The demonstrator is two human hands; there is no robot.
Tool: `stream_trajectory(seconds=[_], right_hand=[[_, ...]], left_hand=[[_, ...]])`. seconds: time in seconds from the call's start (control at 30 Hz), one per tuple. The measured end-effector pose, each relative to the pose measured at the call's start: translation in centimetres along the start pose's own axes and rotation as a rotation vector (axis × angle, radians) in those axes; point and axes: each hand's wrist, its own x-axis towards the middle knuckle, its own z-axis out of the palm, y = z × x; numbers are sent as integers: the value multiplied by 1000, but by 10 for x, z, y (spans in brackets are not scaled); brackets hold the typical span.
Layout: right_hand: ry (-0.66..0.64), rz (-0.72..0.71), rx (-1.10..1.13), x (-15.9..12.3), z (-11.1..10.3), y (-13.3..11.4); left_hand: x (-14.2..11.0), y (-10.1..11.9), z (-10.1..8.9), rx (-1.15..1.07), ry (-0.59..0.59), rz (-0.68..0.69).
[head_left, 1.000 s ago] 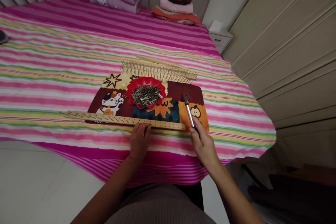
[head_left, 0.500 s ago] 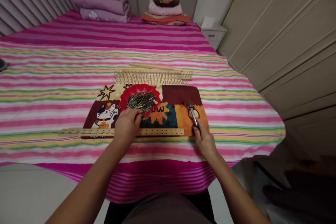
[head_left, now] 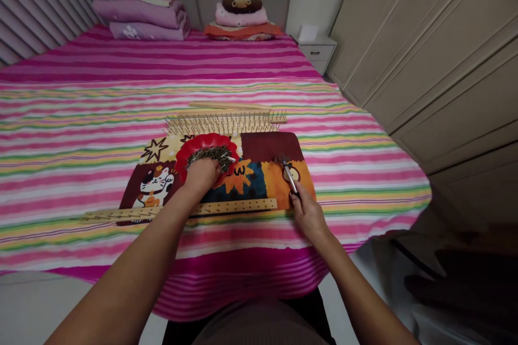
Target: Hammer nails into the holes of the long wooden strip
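My left hand (head_left: 203,175) reaches over the near rim of a red scalloped bowl (head_left: 184,153). Its fingers are curled in among the loose nails (head_left: 216,153), and their tips are hidden. My right hand (head_left: 309,215) grips a hammer (head_left: 291,178) by its dark handle, with the head over the right part of a patterned mat (head_left: 271,145). Along the mat's near edge lies a wooden strip (head_left: 238,205) with a row of holes. Nails stick out of its left part, and my left forearm passes over its middle.
Behind the bowl, wooden strips (head_left: 226,120) bristle with many upright nails. Another plain strip (head_left: 230,105) lies beyond them. All rest on a striped bedspread (head_left: 343,172). Folded bedding (head_left: 141,16) is stacked at the far end, and wardrobe doors (head_left: 424,54) stand on the right.
My left hand has moved forward from the bowl's near edge into the nails. The right hand keeps its hold on the hammer. The whole view has shifted slightly.
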Motion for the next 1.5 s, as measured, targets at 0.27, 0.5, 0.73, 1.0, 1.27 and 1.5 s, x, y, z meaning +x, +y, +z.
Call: stream_trajectory(seconds=[0.27, 0.5, 0.73, 1.0, 1.27, 1.5], right_hand=[[-24, 8, -9, 2, -3, -3], [-31, 8, -20, 3, -3, -1], [-57, 24, 0, 4, -5, -4], [-58, 29, 3, 5, -6, -4], [-50, 38, 22, 5, -7, -6], [-85, 51, 14, 5, -10, -9]], left_hand=[[-5, -27, 1, -879, 102, -238], [-54, -23, -25, -1447, 249, -296], [-134, 3, 14, -1349, 386, -365], [-141, 39, 68, -1285, 506, -528], [-131, 47, 86, -1104, 560, -456], [-126, 46, 93, -1021, 607, -419]])
